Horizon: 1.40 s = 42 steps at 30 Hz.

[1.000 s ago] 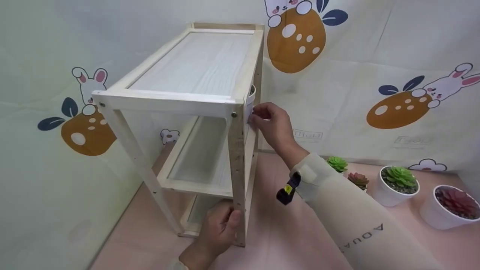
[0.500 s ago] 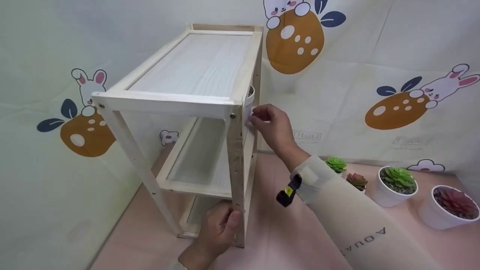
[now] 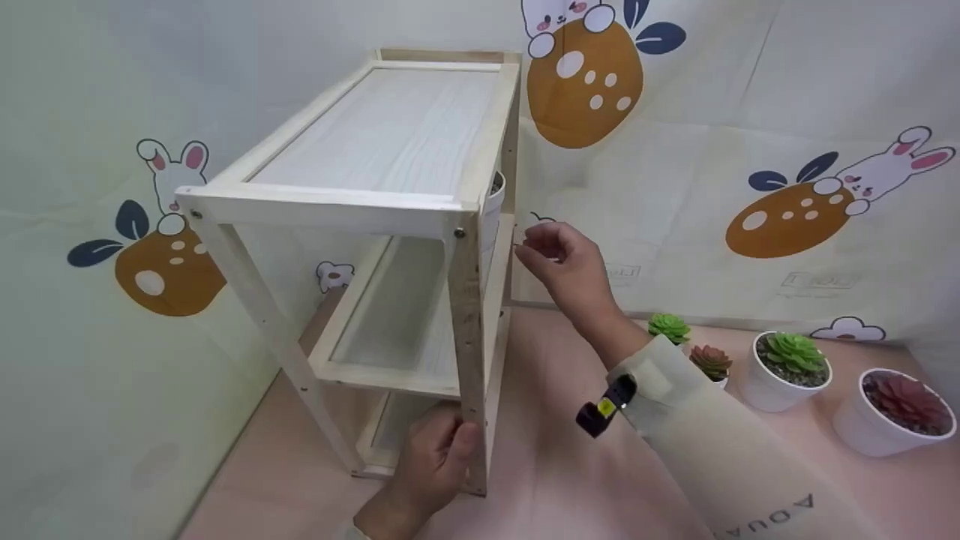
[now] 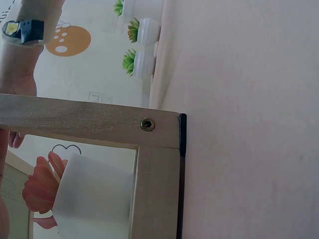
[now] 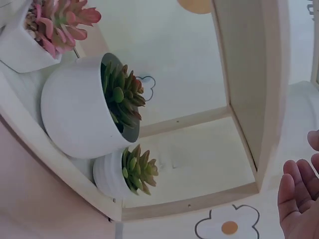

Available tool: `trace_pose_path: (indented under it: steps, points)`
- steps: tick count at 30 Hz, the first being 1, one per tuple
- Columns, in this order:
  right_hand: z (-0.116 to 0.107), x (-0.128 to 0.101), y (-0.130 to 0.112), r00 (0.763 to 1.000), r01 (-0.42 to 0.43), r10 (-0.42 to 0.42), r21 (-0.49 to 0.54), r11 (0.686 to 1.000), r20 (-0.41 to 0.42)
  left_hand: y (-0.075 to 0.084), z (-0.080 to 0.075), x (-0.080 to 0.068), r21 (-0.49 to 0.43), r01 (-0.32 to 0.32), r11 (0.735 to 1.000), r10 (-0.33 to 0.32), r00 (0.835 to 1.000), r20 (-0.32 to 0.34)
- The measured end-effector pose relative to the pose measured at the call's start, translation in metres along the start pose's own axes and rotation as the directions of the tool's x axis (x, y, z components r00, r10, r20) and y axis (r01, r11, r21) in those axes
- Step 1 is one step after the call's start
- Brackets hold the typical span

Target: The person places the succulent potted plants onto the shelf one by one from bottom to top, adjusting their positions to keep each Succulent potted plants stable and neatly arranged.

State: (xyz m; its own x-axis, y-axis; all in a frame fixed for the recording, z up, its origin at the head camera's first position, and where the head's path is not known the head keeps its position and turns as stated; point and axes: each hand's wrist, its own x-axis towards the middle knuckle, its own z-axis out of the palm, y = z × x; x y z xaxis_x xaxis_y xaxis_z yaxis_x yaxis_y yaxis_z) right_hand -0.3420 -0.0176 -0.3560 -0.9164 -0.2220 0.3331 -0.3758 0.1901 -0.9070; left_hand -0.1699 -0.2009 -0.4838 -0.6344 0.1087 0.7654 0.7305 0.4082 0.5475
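Leftmost, a wooden shelf unit (image 3: pixel 360 225) with three tiers stands on the pink table (image 3: pixel 570 465). Left hand (image 3: pixel 435 465), at 6 o'clock of the unit, grips its front leg. White pot (image 3: pixel 491 206) sits on the middle tier. Right hand (image 3: pixel 566 262), at 3 o'clock of that pot, is loosely open, holding nothing. Four potted succulents (image 3: pixel 791 360) stand at 4 o'clock.
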Motion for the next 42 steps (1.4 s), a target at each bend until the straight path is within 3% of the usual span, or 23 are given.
trace_pose_path:
  steps: [26,34,42]
  points:
    - [-0.088,-0.078,0.043,0.981,-0.131,0.124,-0.036,0.991,-0.152,-0.001,0.002,-0.002,0.005,0.002,1.0,-0.002,1.0,-0.011]
    - [-0.116,-0.102,0.073,0.938,-0.227,0.215,-0.01,0.974,-0.272,0.0,0.001,-0.003,-0.034,-0.003,0.999,0.003,1.0,0.003]
    - [-0.141,-0.121,0.097,0.895,-0.285,0.287,0.058,0.957,-0.341,0.0,0.0,-0.002,-0.039,0.0,0.999,0.0,1.0,-0.01]
